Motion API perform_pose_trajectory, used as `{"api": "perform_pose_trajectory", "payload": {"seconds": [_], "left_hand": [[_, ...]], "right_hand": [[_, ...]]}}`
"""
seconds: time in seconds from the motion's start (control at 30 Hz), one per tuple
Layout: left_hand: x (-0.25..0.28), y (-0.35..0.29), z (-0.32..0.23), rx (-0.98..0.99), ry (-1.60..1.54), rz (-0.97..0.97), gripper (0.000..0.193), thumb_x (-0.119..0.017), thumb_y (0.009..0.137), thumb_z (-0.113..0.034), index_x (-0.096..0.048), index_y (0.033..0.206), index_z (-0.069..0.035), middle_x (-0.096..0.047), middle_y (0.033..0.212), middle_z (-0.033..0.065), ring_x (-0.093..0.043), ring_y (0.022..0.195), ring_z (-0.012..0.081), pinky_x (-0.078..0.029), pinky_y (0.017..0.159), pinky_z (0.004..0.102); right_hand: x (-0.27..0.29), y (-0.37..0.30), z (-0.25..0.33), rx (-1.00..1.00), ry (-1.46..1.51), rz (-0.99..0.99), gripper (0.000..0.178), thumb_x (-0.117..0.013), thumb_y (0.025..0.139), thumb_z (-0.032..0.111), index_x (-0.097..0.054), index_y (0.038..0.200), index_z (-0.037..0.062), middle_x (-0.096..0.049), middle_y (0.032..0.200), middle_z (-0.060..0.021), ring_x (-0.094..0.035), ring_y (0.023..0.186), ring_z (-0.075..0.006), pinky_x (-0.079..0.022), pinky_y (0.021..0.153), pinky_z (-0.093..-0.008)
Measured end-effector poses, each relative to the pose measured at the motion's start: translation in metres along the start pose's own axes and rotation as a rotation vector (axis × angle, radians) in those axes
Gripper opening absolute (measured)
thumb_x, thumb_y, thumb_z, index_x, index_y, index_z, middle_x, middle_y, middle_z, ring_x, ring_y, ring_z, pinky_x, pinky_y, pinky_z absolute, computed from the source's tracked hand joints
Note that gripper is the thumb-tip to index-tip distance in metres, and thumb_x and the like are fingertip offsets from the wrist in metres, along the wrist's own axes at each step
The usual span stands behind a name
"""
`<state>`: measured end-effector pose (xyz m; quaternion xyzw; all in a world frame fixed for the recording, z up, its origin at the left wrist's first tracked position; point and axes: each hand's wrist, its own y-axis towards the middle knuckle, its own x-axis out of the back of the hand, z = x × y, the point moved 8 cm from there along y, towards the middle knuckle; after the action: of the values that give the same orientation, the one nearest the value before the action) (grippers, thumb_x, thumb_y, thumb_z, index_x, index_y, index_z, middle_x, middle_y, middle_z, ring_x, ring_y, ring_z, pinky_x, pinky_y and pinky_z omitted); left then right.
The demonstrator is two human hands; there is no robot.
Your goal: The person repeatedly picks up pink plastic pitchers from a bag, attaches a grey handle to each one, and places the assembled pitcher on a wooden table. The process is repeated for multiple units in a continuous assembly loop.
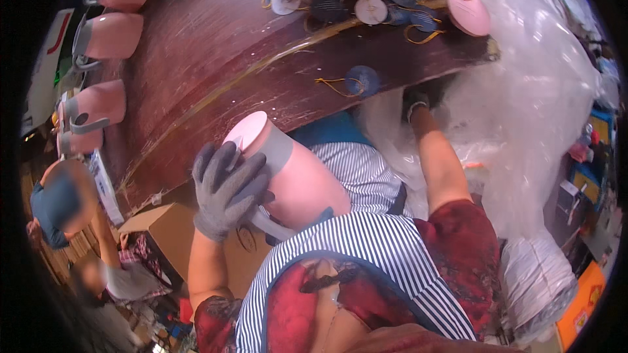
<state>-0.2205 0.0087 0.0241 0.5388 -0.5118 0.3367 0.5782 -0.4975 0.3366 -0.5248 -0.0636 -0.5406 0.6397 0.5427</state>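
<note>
A pink jug (307,186) with a grey band near its top and a pale grey handle leans tilted against my striped apron. My left hand (229,189), in a grey glove, grips it at the grey band and handle side, thumb and fingers around it. My right arm reaches forward to the table's edge beside clear plastic sheeting (504,131). Of my right hand (417,100), only the wrist end shows, dark and shaded; its fingers are hidden under the edge by the plastic.
On the dark red table (216,59) lie several round tags (371,10) with yellow strings, a lone blue tag (362,81) and a pink oval piece (468,12). Pink jugs (108,36) line its left side. A cardboard box (170,229) and two people (62,202) are at left.
</note>
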Motion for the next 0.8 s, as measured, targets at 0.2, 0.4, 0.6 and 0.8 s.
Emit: {"api": "perform_pose_trajectory", "payload": {"seconds": [0.2,0.4,0.6,0.8], "left_hand": [[0.023,-0.019,-0.011,0.029,0.276,-0.047,0.027,-0.066,0.082,-0.024,-0.067,0.107,-0.014,-0.068,0.112,0.0029,-0.058,0.118,0.0282,-0.03,0.112,0.0572],[0.086,-0.095,0.03,0.495,0.185,-0.275,0.034,-0.065,0.082,-0.019,-0.064,0.113,-0.007,-0.067,0.103,0.0074,-0.06,0.111,0.0312,-0.033,0.111,0.0528],[0.065,-0.259,0.009,1.171,-0.241,-0.602,0.025,-0.065,0.093,-0.018,-0.063,0.113,-0.003,-0.068,0.096,0.0116,-0.064,0.086,0.0217,-0.05,0.08,0.0337],[0.036,-0.276,-0.026,1.302,-0.412,-0.642,0.021,-0.063,0.094,-0.015,-0.063,0.109,-0.001,-0.068,0.095,0.0091,-0.061,0.088,0.014,-0.049,0.081,0.0299]], "right_hand": [[0.152,-0.339,0.106,1.006,0.118,-0.278,0.053,-0.06,0.089,0.019,-0.047,0.138,0.0051,-0.057,0.134,-0.0166,-0.056,0.122,-0.0318,-0.042,0.103,-0.0394],[0.066,-0.442,0.119,1.284,-0.126,-0.041,0.066,-0.064,0.085,0.023,-0.043,0.146,0.0104,-0.046,0.144,-0.0212,-0.049,0.128,-0.0395,-0.039,0.108,-0.0432],[-0.006,-0.493,0.129,1.841,-0.764,0.047,0.07,-0.063,0.083,0.048,-0.043,0.147,0.0245,-0.038,0.15,-0.0185,-0.033,0.137,-0.0456,-0.027,0.11,-0.0595],[0.003,-0.512,0.143,1.595,-0.041,0.572,0.086,-0.059,0.083,0.062,-0.042,0.147,0.0063,-0.035,0.154,-0.0204,-0.031,0.141,-0.0429,-0.022,0.116,-0.053]]}}
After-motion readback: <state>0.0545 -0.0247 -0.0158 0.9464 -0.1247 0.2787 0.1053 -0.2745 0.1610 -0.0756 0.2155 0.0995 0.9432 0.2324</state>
